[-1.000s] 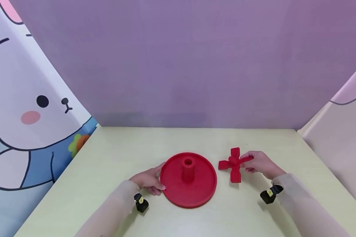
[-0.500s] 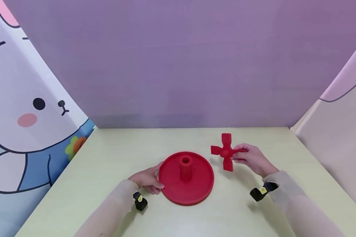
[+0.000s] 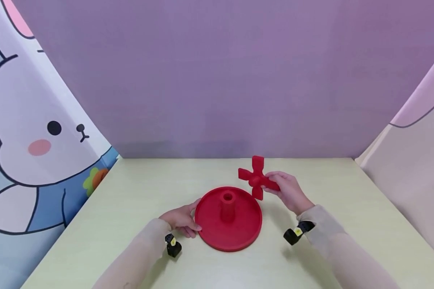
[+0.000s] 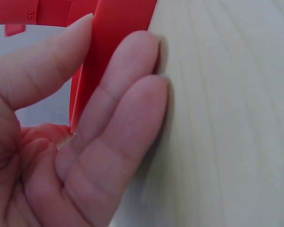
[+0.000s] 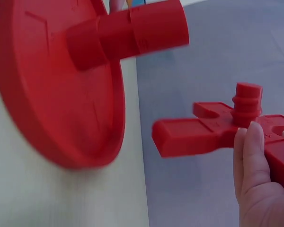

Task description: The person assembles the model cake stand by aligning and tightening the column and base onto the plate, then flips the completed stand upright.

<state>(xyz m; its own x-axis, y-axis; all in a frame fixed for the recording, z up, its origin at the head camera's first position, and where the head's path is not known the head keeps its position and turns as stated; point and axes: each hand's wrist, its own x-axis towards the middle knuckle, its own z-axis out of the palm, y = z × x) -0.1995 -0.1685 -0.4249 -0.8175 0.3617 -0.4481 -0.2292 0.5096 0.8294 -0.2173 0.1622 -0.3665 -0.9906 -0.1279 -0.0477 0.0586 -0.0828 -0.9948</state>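
Note:
A red round base (image 3: 211, 237) with a raised rim and a hollow upright post (image 3: 228, 208) stands on the table. My left hand (image 3: 181, 218) holds its left edge, with thumb and index finger spread along the rim. The left wrist view shows the thumb (image 4: 52, 61) at the rim and two fingers low beside the table. My right hand (image 3: 287, 190) pinches one arm of a red four-armed cross piece (image 3: 255, 180), raised and tilted, just behind and right of the base. A short ridged peg (image 5: 247, 101) sticks out of the cross piece's underside, apart from the post.
The pale wooden table (image 3: 148, 176) ends at a purple backdrop (image 3: 217, 80). A panel with a cartoon rabbit (image 3: 32, 120) stands on the left, and a pale panel (image 3: 419, 172) on the right.
My right hand has carried the cross piece left and up, closer to the base, and tilted it further. My left hand has stayed at the base's edge.

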